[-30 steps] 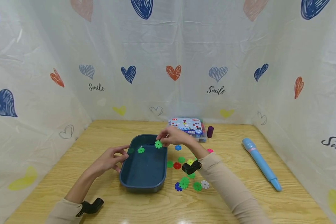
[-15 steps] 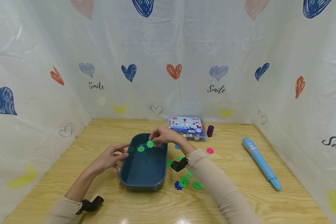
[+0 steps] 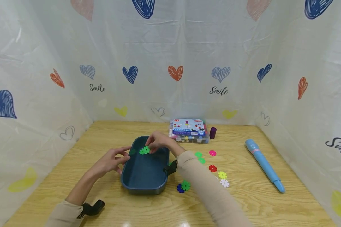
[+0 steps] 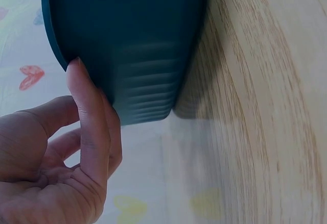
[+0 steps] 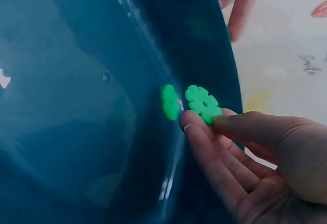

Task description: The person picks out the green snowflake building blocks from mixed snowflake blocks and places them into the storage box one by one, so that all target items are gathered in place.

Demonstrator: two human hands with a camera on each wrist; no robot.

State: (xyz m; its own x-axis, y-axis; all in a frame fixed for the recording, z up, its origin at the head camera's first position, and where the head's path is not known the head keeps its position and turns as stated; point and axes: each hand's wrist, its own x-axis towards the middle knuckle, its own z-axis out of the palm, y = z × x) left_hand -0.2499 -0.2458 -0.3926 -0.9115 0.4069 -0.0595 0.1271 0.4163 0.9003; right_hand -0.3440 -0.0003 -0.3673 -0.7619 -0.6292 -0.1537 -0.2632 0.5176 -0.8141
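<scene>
My right hand (image 3: 157, 142) is inside the dark blue tub (image 3: 145, 191), toward its far end. Between thumb and fingertips it pinches a green notched snowflake disc (image 5: 203, 104). Another green disc (image 5: 169, 102) lies in the tub close beside the held one; the two overlap in the head view. At the tub's left side is my left hand (image 3: 111, 162), its fingertips touching the rim. The left wrist view shows that hand (image 4: 76, 147) with extended fingers against the tub's outer wall (image 4: 148, 81).
Right of the tub lie several loose discs, among them a red disc (image 3: 212, 168), a yellow disc (image 3: 222, 175) and a pink disc (image 3: 212, 153). Behind them stand a clear-sided parts box (image 3: 188, 129) and a purple cylinder (image 3: 212, 133). A light blue microphone-shaped object (image 3: 264, 164) lies far right.
My right hand has moved left and slightly down over the tub, bringing the green disc from near the right rim to the disc inside. The left hand stays at the rim.
</scene>
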